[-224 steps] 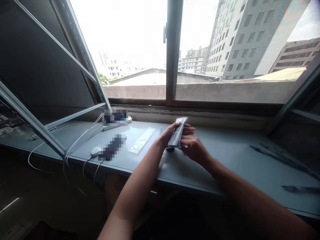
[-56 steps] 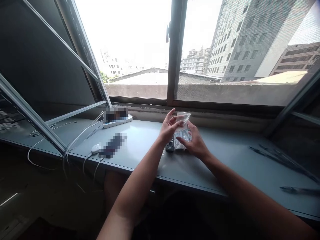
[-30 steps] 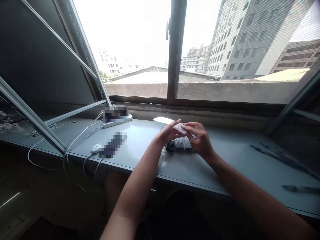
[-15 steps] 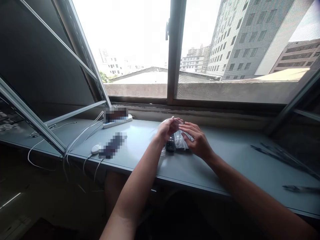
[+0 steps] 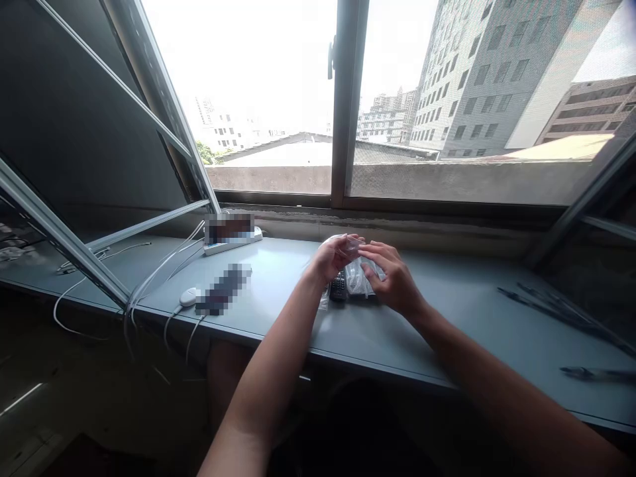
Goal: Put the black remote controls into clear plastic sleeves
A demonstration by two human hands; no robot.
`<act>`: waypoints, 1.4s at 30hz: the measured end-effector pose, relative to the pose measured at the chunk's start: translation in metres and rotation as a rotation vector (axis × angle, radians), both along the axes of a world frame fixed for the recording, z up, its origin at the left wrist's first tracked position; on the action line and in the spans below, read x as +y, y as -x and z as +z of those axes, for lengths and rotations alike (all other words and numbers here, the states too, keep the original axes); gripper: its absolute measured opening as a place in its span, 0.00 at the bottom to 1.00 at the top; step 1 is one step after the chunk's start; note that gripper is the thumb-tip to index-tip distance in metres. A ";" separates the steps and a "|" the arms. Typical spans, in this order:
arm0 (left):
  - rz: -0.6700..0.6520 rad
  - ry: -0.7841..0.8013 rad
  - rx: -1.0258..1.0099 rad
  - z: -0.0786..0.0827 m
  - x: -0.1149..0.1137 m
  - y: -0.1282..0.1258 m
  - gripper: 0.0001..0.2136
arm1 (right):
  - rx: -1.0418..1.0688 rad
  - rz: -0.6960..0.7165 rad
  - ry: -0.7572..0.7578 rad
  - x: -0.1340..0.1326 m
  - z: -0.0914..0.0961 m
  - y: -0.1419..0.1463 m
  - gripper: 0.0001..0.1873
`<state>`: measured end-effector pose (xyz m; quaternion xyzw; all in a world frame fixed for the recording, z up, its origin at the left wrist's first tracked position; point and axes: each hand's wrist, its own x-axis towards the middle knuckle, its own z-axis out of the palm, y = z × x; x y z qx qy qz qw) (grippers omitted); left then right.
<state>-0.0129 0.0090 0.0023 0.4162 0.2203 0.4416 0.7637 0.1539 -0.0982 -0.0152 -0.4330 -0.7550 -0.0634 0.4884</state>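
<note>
Handling judged to be partway through. Clear film (image 5: 354, 247) is held in the curled fingers of the left hand (image 5: 334, 258), raised above the far half of the table (image 5: 278, 318). The right hand (image 5: 391, 273) is spread, thumb parted from the fingers, with its fingertips at the film's edge; whether the film is touched by them cannot be told.

Remote (image 5: 338, 289) is laid on the table below the left hand, with its keys bare at the near end; no wrapping is made out there. A bag (image 5: 356, 281) is found just beside it, on the right, crumpled and lying flat. A dark edge is shown at its near end, so its contents are judged not to be fully unwrapped. A plastic scrap (image 5: 323, 303) is seen just left of the remote.

Not resolved: the remote's far end is covered by the left hand, and part of the bag by the right. The film's contents, if any, cannot be made out. Patches above the power strip (image 5: 233, 247) and beside the white puck (image 5: 189, 297) are pixelated. Dark slender items (image 5: 551, 315) at right are lost in shadow.
</note>
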 end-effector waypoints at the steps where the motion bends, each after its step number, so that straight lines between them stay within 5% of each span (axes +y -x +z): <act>1: 0.000 0.000 0.007 -0.001 0.000 -0.001 0.12 | -0.013 0.019 0.011 -0.001 0.000 0.001 0.19; 12: -0.007 0.177 -0.127 0.003 0.001 0.002 0.17 | 0.020 -0.045 -0.056 -0.001 0.000 -0.002 0.18; 26: -0.160 0.195 -0.019 -0.002 0.001 0.002 0.15 | -0.037 0.095 -0.067 0.000 0.000 0.000 0.20; 42: -0.183 0.132 0.006 -0.002 0.000 0.000 0.17 | 0.073 -0.018 -0.028 -0.003 -0.001 0.003 0.22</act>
